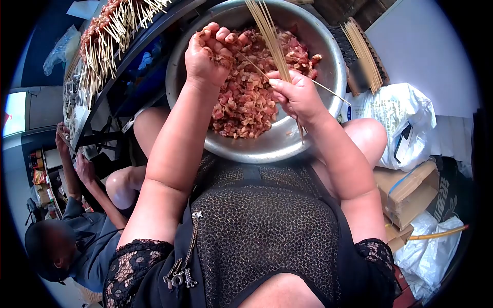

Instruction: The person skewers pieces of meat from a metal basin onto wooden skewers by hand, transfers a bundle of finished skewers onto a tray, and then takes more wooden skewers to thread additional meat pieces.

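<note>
A wide metal bowl (177,77) holds a heap of small raw meat pieces (241,102). Over its left part is my left hand (210,54), palm up, with curled fingers wrapped round some meat pieces. My right hand (295,95), over the bowl's right side, grips a bundle of thin wooden skewers (272,38) that stands up from the fingers. One skewer (331,93) lies crosswise at this hand, its thin end reaching left toward the meat near my left hand. Whether any meat is on its tip is hard to make out.
Meat skewers (102,49) are piled on a table at the upper left. A seated person (87,226) works at the lower left. More bare skewers (364,51) lie right of the bowl, above a white plastic bag (416,110) with a phone and cardboard boxes (411,190).
</note>
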The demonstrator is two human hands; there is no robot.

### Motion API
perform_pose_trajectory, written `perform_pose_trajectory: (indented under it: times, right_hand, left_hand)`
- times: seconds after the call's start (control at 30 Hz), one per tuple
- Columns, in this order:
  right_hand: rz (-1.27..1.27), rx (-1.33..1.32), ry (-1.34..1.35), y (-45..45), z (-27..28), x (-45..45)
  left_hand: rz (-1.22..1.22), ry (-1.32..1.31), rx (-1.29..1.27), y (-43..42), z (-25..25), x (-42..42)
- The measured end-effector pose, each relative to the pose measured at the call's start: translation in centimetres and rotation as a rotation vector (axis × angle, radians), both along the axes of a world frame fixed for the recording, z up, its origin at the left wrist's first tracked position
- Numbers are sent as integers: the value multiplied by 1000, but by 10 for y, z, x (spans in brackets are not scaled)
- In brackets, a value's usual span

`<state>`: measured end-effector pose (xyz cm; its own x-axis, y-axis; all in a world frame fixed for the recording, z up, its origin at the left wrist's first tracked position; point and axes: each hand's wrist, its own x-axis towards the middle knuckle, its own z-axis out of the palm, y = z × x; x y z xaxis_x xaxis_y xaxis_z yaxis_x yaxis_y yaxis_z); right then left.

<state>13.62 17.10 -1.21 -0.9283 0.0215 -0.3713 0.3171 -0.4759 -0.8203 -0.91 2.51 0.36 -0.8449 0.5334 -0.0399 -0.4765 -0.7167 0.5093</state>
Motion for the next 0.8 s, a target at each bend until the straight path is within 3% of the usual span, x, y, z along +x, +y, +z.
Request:
perform_pose_trajectory:
  times: [0.13, 0.4, 0.53, 0.67, 0.7, 0.77, 0.8]
  right_hand:
    - [-24, -2, 63, -6, -8, -3]
    - [-80, -6, 152, -2, -12, -10]
    - [-133, 22, 120, 9, -4, -8]
    - [-142, 47, 102, 16, -4, 2]
    - [-131, 67, 95, 16, -4, 2]
    - [-119, 52, 105, 19, -5, 5]
    - [-108, 37, 116, 19, -6, 6]
  left_hand:
    - [14, -31, -20, 7, -2, 7]
    - [-192, -66, 98, 28, -10, 34]
    - [-324, 126, -361, 17, -7, 16]
    - [-130, 643, -1084, -25, -15, -35]
    - [-130, 643, -1085, -35, -22, -42]
    - [-220, 987, -1657, -47, -35, -49]
    - [-265, 971, -1824, -43, -26, -37]
